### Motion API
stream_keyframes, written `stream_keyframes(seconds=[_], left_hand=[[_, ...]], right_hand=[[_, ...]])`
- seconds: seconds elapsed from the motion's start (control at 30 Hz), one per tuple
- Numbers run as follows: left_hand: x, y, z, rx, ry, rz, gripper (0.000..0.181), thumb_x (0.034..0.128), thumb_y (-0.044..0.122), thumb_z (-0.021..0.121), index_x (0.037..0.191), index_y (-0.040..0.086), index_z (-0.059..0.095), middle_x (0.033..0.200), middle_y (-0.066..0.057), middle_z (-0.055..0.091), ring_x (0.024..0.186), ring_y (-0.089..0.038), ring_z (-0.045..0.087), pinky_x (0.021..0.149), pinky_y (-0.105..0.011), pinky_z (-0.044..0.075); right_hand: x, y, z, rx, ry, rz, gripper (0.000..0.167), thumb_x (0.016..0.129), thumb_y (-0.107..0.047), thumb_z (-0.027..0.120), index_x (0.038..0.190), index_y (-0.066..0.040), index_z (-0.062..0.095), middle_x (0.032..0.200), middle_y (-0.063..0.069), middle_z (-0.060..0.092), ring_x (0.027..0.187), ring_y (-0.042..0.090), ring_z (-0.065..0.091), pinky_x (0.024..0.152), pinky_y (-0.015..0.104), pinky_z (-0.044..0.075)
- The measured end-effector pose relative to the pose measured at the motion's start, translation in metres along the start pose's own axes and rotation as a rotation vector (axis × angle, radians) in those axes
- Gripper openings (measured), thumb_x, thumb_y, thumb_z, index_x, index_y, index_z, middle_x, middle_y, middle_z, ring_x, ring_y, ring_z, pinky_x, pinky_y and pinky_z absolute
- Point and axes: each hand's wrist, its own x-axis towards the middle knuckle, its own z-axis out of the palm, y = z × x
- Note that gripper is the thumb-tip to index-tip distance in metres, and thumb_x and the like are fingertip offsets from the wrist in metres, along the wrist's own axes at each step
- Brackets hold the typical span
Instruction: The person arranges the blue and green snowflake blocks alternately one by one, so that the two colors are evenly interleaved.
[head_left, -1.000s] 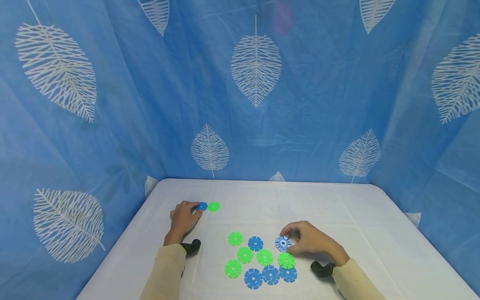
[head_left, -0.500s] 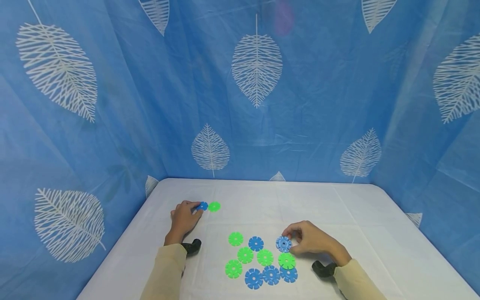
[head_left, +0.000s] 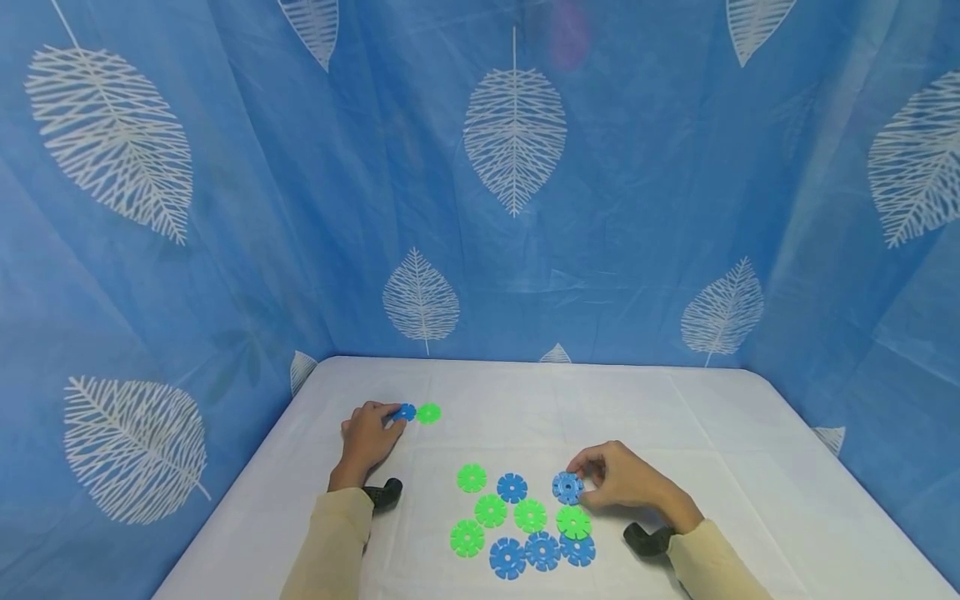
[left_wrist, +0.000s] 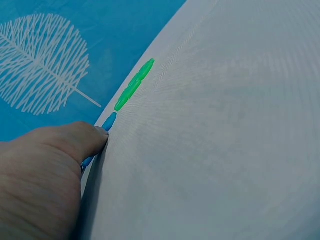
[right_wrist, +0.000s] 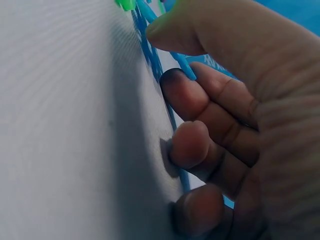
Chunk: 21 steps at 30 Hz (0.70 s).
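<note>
In the head view my left hand (head_left: 367,435) is at the table's far left, thumb and index finger pinching the rim of a blue notched plastic disc (head_left: 406,412). A green notched disc (head_left: 428,413) lies right beside that one. Toward the right, my right hand (head_left: 621,477) pinches another blue notched disc (head_left: 567,487) by its edge. The right wrist view shows this held disc (right_wrist: 184,65) tilted between thumb and fingers, with a darker blue notched shape (right_wrist: 146,47) close below it. The other fingers of the right hand are curled near the tabletop.
Several green discs (head_left: 491,510) and blue discs (head_left: 507,557) are spread over the front middle of the white table (head_left: 675,417). One green disc (head_left: 573,522) overlaps a blue disc (head_left: 577,549). Blue leaf-patterned cloth (head_left: 600,208) hangs behind and beside the table.
The blue disc in my right hand has changed tilt slightly, and its bright glare has faded. The right hand has shifted very slightly right. The left hand keeps its pinch in place.
</note>
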Motion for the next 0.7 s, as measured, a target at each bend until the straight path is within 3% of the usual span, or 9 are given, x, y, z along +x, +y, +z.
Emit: stream_keyframes(seconds=[0.27,0.37,0.5,0.7], left_hand=[[-0.001,0.003,-0.002,-0.01,-0.004,-0.003,0.042,0.0926,0.033,0.068,0.13,0.014,0.068,0.125,-0.016,0.062,0.118,-0.035,0.055,0.092,-0.052,0.033],[-0.002,0.003,-0.003,-0.017,0.001,0.0,0.042,0.0925,0.032,0.068,0.13,0.013,0.068,0.125,-0.016,0.062,0.117,-0.036,0.055,0.091,-0.052,0.033],[-0.003,0.003,-0.004,-0.019,0.003,-0.004,0.041,0.0924,0.032,0.069,0.129,0.013,0.069,0.124,-0.016,0.063,0.118,-0.035,0.055,0.093,-0.053,0.033],[-0.005,0.002,-0.004,-0.023,0.005,0.005,0.041,0.0928,0.032,0.068,0.129,0.013,0.069,0.125,-0.016,0.063,0.118,-0.036,0.055,0.094,-0.054,0.033]], right_hand=[[0.0,0.003,-0.002,0.017,0.042,-0.013,0.032,0.076,-0.015,0.082,0.105,-0.025,0.075,0.08,-0.006,0.068,0.06,0.001,0.053,0.058,0.026,0.049],[0.0,0.001,-0.003,0.015,0.069,-0.025,0.032,0.077,-0.013,0.081,0.106,-0.025,0.075,0.086,-0.006,0.071,0.059,0.001,0.052,0.058,0.025,0.049],[0.0,-0.003,-0.003,-0.006,0.17,-0.064,0.036,0.077,-0.012,0.082,0.109,-0.025,0.074,0.095,-0.007,0.073,0.06,0.0,0.054,0.055,0.024,0.047],[0.005,-0.014,-0.003,-0.073,0.345,-0.19,0.042,0.071,-0.011,0.086,0.109,-0.025,0.074,0.098,-0.008,0.073,0.058,0.0,0.055,0.048,0.021,0.041]])
